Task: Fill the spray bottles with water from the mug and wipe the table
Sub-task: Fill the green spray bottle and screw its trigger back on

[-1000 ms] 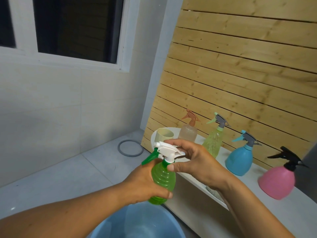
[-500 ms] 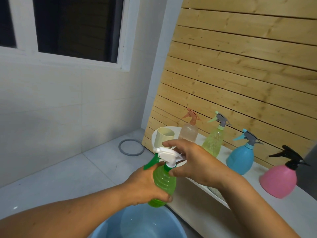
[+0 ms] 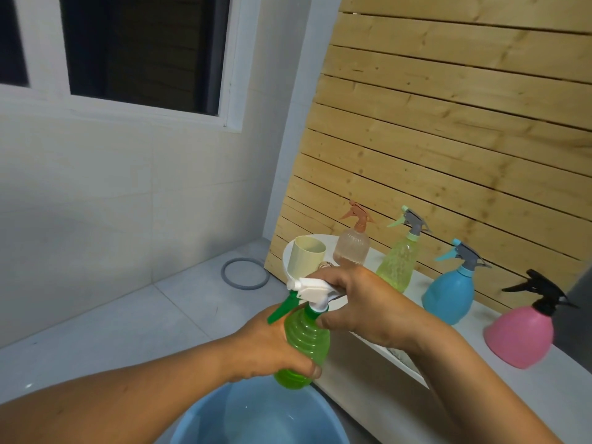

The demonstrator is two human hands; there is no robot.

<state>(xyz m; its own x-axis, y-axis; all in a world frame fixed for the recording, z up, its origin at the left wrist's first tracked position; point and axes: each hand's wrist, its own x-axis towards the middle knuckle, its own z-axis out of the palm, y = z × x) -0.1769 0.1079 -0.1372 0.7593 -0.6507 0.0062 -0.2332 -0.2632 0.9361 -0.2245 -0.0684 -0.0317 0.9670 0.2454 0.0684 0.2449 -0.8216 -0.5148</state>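
Bottle: the ribbed green plastic spray bottle (image 3: 307, 342) sat lower centre, over the blue basin (image 3: 259, 415).
Left hand (image 3: 266, 344): wrapped round its body.
Right hand (image 3: 368, 302): fingers curled on the white trigger cap (image 3: 312, 288), probably unscrewing.
Advice: keep bottle upright, twist only the collar.
Mug: the cream plastic mug (image 3: 307, 259) stood on the white desk (image 3: 560, 389).

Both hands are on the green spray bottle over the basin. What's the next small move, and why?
Probably keep twisting the white spray head with the right hand while the left hand steadies the green spray bottle. The head is seated on the neck, so the bottle cannot take water yet. The mug stands on the table, within reach.
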